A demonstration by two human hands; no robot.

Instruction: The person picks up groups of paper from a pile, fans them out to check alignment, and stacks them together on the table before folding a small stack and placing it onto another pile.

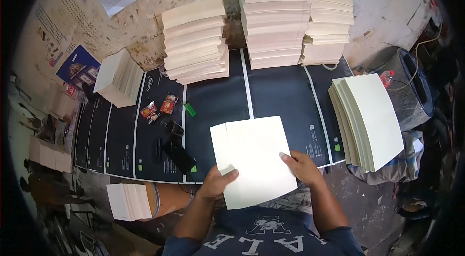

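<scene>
Between both hands I hold a bundle of cream paper sheets (256,159), up in front of my chest near the table's front edge. My left hand (218,182) grips its lower left side, thumb lying on the top sheet. On the right side, my right hand (302,166) pinches the edge with its thumb on top. The fingers of both hands are mostly hidden under the paper. At the bundle's upper left, a corner strip of the sheets looks slightly stepped. How many sheets there are I cannot tell.
Tall paper stacks (276,23) line the wall behind the black-covered table (213,96). Another stack (370,120) stands at the right edge, beside a grey drum (409,96). On the left lie a dark cup (174,128), a phone (179,156), a green lighter (190,109) and red packets (168,104).
</scene>
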